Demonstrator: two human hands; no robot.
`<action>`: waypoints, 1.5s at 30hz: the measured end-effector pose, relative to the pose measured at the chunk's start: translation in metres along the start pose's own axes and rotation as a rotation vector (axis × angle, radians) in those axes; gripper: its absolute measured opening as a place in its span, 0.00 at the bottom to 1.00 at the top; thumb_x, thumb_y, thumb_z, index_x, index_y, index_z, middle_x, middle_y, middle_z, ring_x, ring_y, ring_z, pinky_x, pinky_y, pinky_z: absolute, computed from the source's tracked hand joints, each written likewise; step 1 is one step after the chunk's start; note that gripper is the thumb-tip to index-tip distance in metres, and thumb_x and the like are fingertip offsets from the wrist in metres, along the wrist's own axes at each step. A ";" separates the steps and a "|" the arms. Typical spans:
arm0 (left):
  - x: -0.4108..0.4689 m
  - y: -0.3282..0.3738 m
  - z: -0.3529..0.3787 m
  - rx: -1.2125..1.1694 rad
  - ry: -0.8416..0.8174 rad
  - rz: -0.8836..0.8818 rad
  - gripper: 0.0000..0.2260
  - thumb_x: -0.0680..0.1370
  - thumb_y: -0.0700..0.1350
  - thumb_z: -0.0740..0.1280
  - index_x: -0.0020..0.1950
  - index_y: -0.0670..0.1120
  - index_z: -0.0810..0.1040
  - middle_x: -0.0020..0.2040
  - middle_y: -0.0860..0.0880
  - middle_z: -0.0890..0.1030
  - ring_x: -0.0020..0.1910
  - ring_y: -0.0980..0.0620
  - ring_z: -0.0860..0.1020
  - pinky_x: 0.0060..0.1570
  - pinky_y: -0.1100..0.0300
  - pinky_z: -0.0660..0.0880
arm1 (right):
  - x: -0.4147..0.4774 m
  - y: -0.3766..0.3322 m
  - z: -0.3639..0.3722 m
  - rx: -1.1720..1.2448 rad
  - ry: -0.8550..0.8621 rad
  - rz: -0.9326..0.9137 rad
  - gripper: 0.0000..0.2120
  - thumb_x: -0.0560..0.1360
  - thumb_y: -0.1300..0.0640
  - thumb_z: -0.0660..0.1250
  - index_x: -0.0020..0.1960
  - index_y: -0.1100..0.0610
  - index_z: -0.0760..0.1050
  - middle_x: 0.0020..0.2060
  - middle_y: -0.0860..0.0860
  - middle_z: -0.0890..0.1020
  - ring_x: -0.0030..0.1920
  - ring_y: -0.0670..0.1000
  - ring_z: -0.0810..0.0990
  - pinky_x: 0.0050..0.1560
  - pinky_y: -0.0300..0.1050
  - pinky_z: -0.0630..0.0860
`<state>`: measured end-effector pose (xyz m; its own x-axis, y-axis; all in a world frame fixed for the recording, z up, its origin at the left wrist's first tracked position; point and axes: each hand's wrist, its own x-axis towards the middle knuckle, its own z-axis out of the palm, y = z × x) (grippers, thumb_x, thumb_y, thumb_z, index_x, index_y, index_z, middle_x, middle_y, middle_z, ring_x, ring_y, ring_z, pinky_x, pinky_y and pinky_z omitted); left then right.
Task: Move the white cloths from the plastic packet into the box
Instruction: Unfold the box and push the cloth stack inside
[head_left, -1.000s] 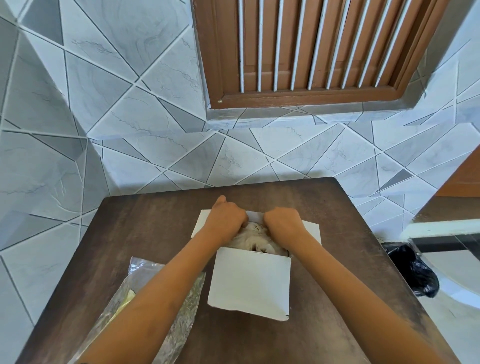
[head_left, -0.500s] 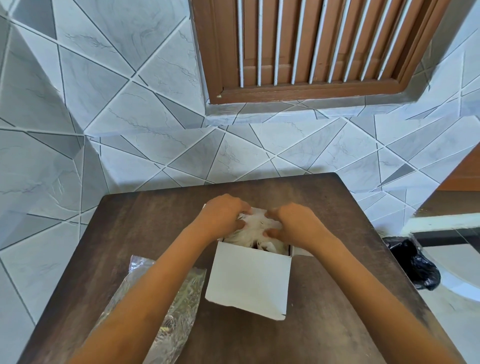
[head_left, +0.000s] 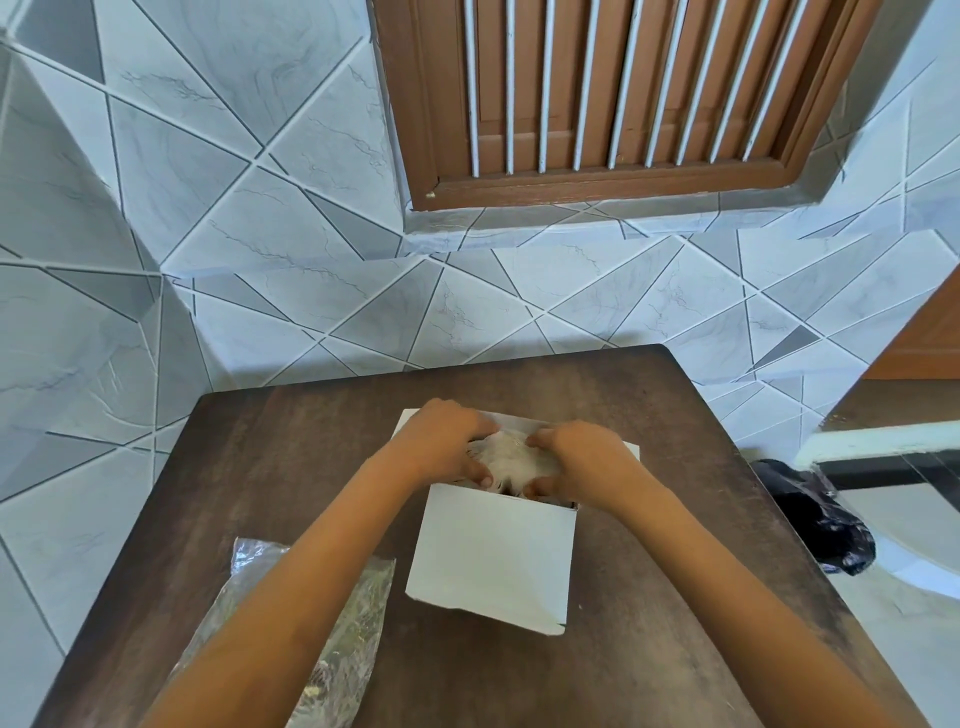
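White cloths sit bunched in the open top of the white box, which stands on the dark table. Both hands are curled around the bundle: the left hand has its grip clenched on the cloths' left side, the right hand on their right side. Plastic packet lies crumpled at the table's near left, partly under the left forearm

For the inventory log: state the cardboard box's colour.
Plain white cardboard box, clearest in the head view.
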<state>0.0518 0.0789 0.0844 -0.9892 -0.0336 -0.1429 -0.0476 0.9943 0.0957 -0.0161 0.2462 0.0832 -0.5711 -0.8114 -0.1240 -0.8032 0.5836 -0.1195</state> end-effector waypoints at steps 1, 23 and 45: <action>-0.002 -0.002 -0.005 -0.011 -0.005 -0.006 0.25 0.68 0.58 0.72 0.61 0.50 0.75 0.57 0.47 0.81 0.56 0.44 0.77 0.52 0.54 0.69 | -0.004 0.001 -0.004 0.025 0.007 -0.008 0.26 0.70 0.46 0.68 0.64 0.54 0.69 0.57 0.52 0.78 0.57 0.54 0.76 0.50 0.46 0.73; -0.029 -0.029 -0.008 -0.231 0.176 -0.376 0.19 0.71 0.57 0.70 0.56 0.47 0.77 0.55 0.49 0.80 0.55 0.48 0.77 0.50 0.55 0.72 | -0.020 0.022 0.006 0.124 0.140 0.413 0.26 0.72 0.43 0.65 0.62 0.59 0.69 0.58 0.57 0.78 0.58 0.58 0.76 0.52 0.48 0.73; -0.054 -0.006 0.049 -0.673 0.360 -0.330 0.11 0.68 0.46 0.74 0.46 0.47 0.76 0.47 0.53 0.76 0.44 0.54 0.74 0.40 0.63 0.70 | 0.009 0.033 0.070 0.710 0.526 0.106 0.16 0.74 0.69 0.63 0.60 0.60 0.74 0.37 0.58 0.81 0.34 0.55 0.78 0.34 0.39 0.74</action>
<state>0.1126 0.0801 0.0438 -0.8884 -0.4567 0.0464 -0.3025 0.6584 0.6892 -0.0356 0.2605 0.0094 -0.7804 -0.5599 0.2783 -0.5473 0.3966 -0.7370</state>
